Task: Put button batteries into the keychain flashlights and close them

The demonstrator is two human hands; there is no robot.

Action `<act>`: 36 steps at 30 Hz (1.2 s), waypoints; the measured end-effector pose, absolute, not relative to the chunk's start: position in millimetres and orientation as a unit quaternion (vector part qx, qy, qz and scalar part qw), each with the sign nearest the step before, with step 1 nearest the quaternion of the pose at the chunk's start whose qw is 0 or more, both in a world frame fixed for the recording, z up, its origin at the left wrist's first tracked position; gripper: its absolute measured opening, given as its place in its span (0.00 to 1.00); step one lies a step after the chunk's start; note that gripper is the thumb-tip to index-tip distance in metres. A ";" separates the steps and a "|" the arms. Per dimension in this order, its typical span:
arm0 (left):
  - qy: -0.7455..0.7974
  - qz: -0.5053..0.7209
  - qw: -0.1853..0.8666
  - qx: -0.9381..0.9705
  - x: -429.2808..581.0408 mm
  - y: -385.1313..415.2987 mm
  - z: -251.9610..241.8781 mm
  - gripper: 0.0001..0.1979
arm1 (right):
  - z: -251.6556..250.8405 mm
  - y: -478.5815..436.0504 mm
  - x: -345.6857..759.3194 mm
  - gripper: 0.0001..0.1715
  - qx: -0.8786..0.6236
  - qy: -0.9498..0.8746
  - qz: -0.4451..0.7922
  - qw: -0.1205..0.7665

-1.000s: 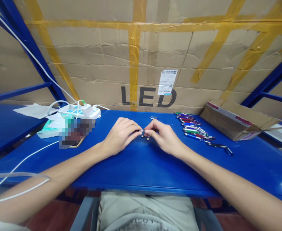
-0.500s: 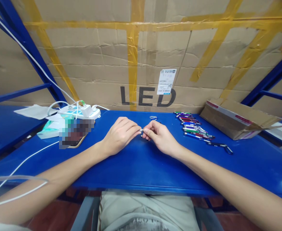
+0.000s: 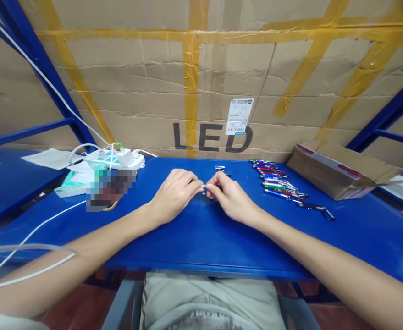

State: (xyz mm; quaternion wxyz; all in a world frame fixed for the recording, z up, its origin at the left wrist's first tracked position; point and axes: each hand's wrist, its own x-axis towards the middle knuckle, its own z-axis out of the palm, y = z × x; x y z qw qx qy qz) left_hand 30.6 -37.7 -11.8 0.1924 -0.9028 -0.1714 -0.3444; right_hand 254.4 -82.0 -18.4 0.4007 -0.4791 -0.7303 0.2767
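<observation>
Both my hands rest on the blue table (image 3: 201,233), fingertips meeting near its middle. My left hand (image 3: 175,195) is closed in a pinch on a small dark pen-like piece with a silver end (image 3: 203,186). My right hand (image 3: 229,195) is closed too, its fingertips pinched at that same silver end. A few tiny dark parts (image 3: 206,195) lie on the table just under the fingertips. A small metal clip (image 3: 219,167) lies a little beyond my hands.
A row of several coloured keychain pens (image 3: 277,181) lies to the right, with a black carabiner piece (image 3: 313,208) nearer. A flat cardboard box (image 3: 339,172) sits far right. Left are a white power strip (image 3: 115,159), cables and a teal packet (image 3: 71,183). Taped cardboard stands behind.
My hands have stayed together at the same spot; the right hand's fingers shifted slightly around the small piece. Nothing else has moved.
</observation>
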 end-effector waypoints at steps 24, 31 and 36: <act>-0.197 -0.326 0.092 -0.920 23.2 -26.1 -11.9 0.16 | -7.4 -79.5 270.2 0.05 -0.396 -0.838 0.119 0.356; -0.177 -0.337 0.068 -0.922 25.7 -31.2 -12.1 0.15 | -8.1 -81.8 273.6 0.13 -0.403 -0.851 0.095 0.323; -0.163 -0.344 0.115 -0.918 25.7 -32.5 -12.1 0.15 | -5.9 -83.6 268.3 0.10 -0.433 -0.813 0.177 0.347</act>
